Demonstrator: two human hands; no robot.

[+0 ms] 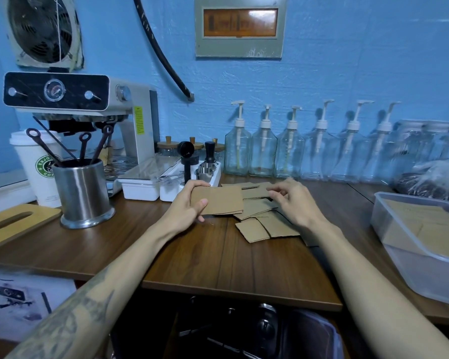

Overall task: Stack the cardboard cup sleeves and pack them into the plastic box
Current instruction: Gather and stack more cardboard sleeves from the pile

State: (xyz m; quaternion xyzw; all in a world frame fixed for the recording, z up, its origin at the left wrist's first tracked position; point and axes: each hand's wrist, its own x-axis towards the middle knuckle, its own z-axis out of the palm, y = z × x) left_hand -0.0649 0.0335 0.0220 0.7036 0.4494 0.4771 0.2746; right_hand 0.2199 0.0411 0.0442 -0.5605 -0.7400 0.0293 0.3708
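Midway, we reckon: our left hand (189, 203) grips a sleeve stack (218, 200), our right hand (290, 200) pinches another from the mid-counter pile (265, 224), and the box (399, 244) at the right edge already holds some.

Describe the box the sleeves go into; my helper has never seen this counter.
Follow the wooden counter to its right edge, past the pump bottles. The plastic box sits there: translucent, rectangular, already holding flat brown cardboard, unlike the small white trays by the coffee machine.

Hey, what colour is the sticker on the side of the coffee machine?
Bright yellow-green, with dark print too small to read; the sticker shows in the head view.
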